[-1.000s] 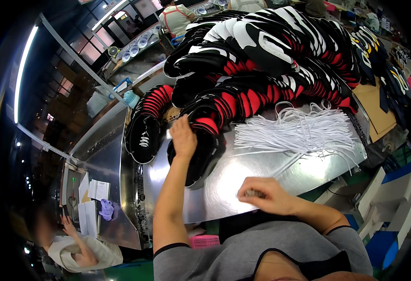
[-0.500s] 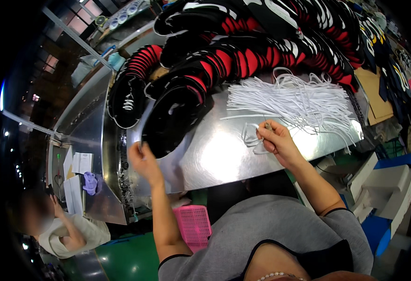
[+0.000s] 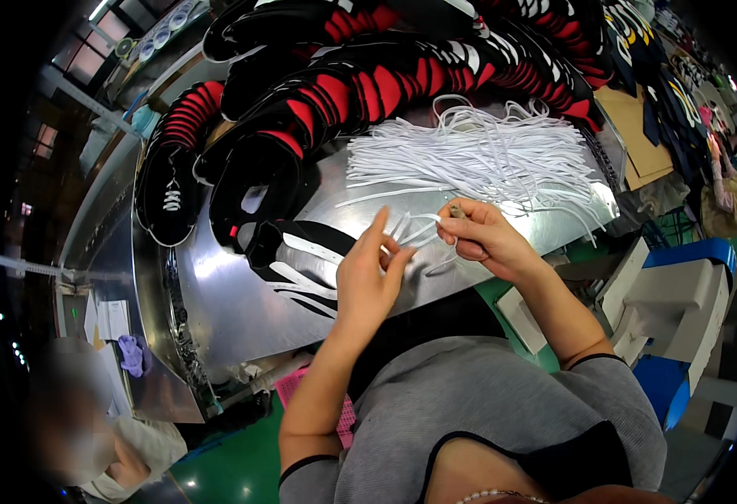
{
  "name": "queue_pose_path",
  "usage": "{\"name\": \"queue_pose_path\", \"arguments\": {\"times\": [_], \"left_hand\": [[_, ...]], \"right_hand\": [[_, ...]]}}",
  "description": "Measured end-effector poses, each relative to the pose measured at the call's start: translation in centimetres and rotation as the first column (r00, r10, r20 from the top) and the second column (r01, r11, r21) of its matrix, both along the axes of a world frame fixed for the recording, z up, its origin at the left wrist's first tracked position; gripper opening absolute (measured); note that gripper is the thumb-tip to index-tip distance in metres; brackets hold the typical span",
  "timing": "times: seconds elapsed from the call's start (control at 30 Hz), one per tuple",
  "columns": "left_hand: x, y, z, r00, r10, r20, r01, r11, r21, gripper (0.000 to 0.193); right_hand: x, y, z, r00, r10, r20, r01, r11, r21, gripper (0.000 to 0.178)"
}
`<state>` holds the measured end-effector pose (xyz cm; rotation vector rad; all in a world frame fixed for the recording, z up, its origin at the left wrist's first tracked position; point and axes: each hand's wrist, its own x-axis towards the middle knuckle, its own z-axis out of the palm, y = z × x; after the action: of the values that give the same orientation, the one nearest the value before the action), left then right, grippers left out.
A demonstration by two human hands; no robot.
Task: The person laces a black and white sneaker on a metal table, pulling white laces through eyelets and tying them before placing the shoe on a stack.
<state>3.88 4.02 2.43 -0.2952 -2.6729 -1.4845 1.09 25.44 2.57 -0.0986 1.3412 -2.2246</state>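
Note:
My right hand (image 3: 479, 237) pinches the end of a white lace (image 3: 409, 228) just above the metal table (image 3: 217, 311). My left hand (image 3: 367, 281) is beside it with fingers spread, its fingertips at the same lace. Under and left of my left hand lies a black shoe upper with white stripes (image 3: 288, 262). A loose pile of white laces (image 3: 477, 155) is spread on the table behind my right hand.
Rows of black and red shoe uppers (image 3: 368, 84) are stacked along the back of the table. Another person (image 3: 91, 428) sits at lower left. A pink basket (image 3: 347, 416) sits under the table edge; blue and white bins (image 3: 679, 286) stand to the right.
My left hand has come from the table's left front edge to the lace beside my right hand. The striped black upper now lies on the bare metal in front of me.

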Motion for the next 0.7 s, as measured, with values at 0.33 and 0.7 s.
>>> {"name": "queue_pose_path", "arguments": {"times": [0.33, 0.7], "left_hand": [[-6.0, -0.5, -2.7, 0.989, -0.02, 0.148, -0.045, 0.905, 0.423, 0.007], [-6.0, -0.5, -2.4, 0.936, -0.119, 0.332, -0.105, 0.804, 0.585, 0.006]], "right_hand": [[2.4, -1.2, 2.1, 0.98, 0.031, -0.196, 0.016, 0.972, 0.236, 0.01], [-1.1, -5.5, -4.6, 0.582, -0.079, -0.81, 0.508, 0.813, 0.285, 0.012]]}}
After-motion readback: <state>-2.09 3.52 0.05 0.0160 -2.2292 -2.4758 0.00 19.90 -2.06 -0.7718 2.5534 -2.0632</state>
